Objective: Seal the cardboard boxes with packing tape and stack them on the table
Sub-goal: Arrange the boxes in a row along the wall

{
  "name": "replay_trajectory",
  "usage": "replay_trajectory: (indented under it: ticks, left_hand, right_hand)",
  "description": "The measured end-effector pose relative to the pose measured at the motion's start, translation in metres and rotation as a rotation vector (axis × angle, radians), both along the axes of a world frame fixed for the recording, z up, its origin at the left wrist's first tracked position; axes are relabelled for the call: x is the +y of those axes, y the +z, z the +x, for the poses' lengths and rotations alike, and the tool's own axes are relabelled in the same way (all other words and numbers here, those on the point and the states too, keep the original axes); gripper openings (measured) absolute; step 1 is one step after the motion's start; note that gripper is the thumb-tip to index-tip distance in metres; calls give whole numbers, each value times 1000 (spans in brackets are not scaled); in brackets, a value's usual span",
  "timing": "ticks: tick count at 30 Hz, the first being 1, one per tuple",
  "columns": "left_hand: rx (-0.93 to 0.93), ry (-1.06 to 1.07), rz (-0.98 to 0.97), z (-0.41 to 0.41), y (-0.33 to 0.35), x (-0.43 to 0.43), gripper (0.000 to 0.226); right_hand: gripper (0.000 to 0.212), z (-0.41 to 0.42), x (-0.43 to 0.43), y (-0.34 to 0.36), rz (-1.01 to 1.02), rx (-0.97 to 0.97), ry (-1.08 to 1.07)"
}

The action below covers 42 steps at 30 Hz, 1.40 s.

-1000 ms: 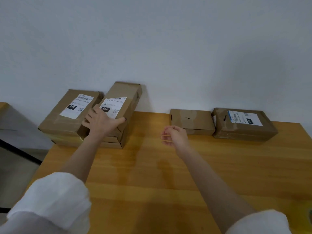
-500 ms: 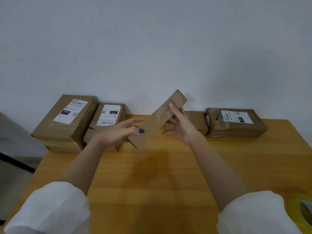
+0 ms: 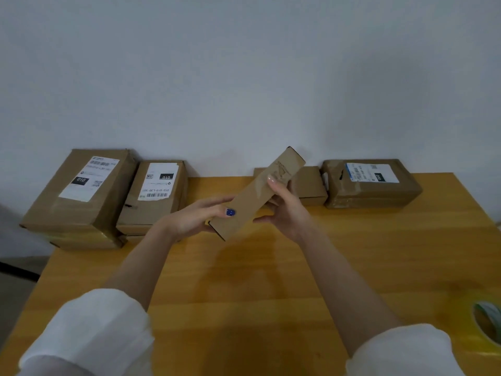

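Here, a long narrow box (image 3: 257, 194) of plain cardboard is held in the air above the counter (image 3: 271, 280). It is tilted, its lower end toward the person's left and its upper end rising toward the wall (image 3: 244, 77).

The left hand (image 3: 195, 215) grips the lower end. Its thumb, the nail painted blue, lies on the box's upper face, and its fingers (image 3: 214, 203) curl round the far edge. The right hand (image 3: 284, 210) holds the box further up. One of its fingers (image 3: 271, 179) stretches along the face with the tip pressed on the cardboard, and the others wrap behind, so both hands are clamped on the box. Both arms wear white sleeves (image 3: 89, 329) pushed up from the wrists.

Along the back of the counter, against the wall, lie the other boxes:
- At the far left, a large labelled box (image 3: 78, 191) sits on top of a lower box (image 3: 81, 240), and the pile overhangs the counter's left edge.
- Just beside it is a second labelled box (image 3: 154, 196), which also seems to rest on another.
- Behind the held box is a small plain box (image 3: 311, 185).
- Touching or nearly touching that one on the right is a right labelled box (image 3: 371, 183).

A tape roll (image 3: 488, 324) lies at the counter's near right, partly cut off by the frame.
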<state>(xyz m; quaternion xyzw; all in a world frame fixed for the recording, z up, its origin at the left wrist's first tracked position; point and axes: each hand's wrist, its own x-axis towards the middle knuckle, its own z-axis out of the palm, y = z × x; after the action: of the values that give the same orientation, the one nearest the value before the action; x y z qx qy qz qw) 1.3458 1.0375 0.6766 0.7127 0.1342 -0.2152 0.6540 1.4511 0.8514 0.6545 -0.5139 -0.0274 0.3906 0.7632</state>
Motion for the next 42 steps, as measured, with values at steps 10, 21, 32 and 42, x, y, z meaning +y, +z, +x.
replay_trajectory:
  ticks: [10, 21, 32, 42]
  left_hand:
    - [-257, -22, 602, 38, 0, -29, 57]
    - [-342, 0, 838, 64, -1, 50, 51]
    - [-450, -103, 691, 74, -31, -9, 56]
    - [-428, -91, 704, 82, -67, -54, 56]
  right_hand:
    - [103, 24, 6, -9, -170, 84, -317]
    - [115, 68, 17, -9, -330, 32, -317]
    - [13, 57, -65, -35, -381, -63, -407]
    - [56, 44, -100, -43, -507, -115, -390]
